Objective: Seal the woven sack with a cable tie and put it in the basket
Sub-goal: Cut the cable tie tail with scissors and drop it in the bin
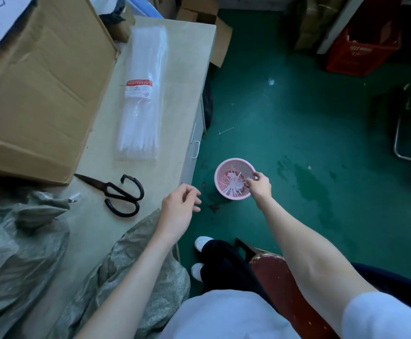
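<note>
Two hands are in the frame. The left hand (178, 208) hangs in the lower middle, just past the edge of the table (180, 69); its fingers are loosely curled and hold nothing. The right hand (260, 185) reaches to the middle right, over the rim of one small pink basket (220, 189) that stands on the green floor (297, 118). The fingertips of this hand are bunched together above the basket; I cannot tell if they pinch something.

Inside the basket lie many white cut strips (231, 183), too many and too tangled to count. One more thin white piece (225, 131) lies on the floor, above the basket in the frame.

Two grey woven sacks are visible. One sack (13, 241) lies at the lower left, on the table, with its neck gathered into a wrinkled bunch; a small white piece shows at the neck. The second sack (136, 260) is in the lower middle, at the table edge under the left forearm. Both look dull grey-green, crumpled and a little shiny.

On the table there is one pair of black scissors (123, 194), lying closed, and one clear packet of white cable ties (142, 94) with a red and white label. One big cardboard box (35, 89) fills the upper left.

One red crate (361, 52) stands at the upper right.
</note>
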